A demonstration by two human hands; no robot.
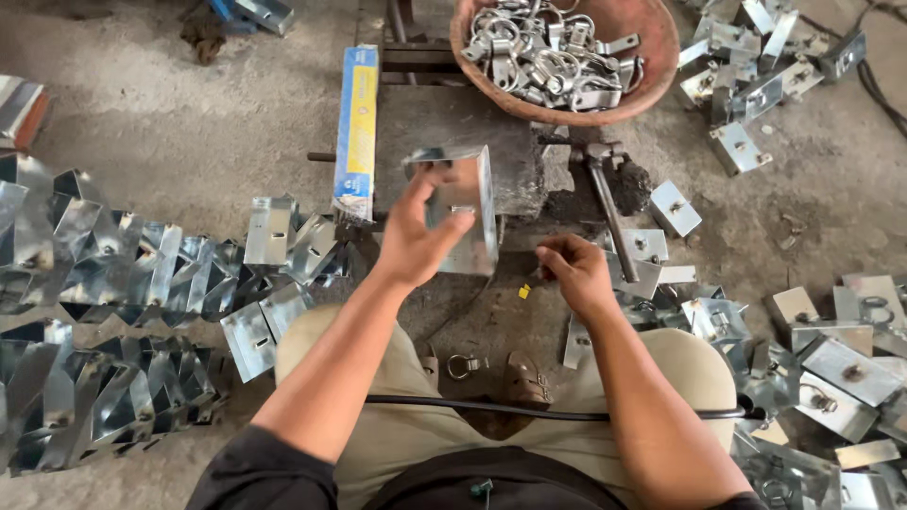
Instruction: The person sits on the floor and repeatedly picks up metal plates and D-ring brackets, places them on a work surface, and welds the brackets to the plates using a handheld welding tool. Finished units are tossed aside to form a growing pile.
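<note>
Dusty concrete floor spreads underfoot, and a reddish bowl holds a heap of metal rings and clamps. Over a steel block, the left hand clasps a shiny bent metal bracket, mirror-bright. The right hand pinches closed just beside a hammer; whatever it holds is hidden.
</note>
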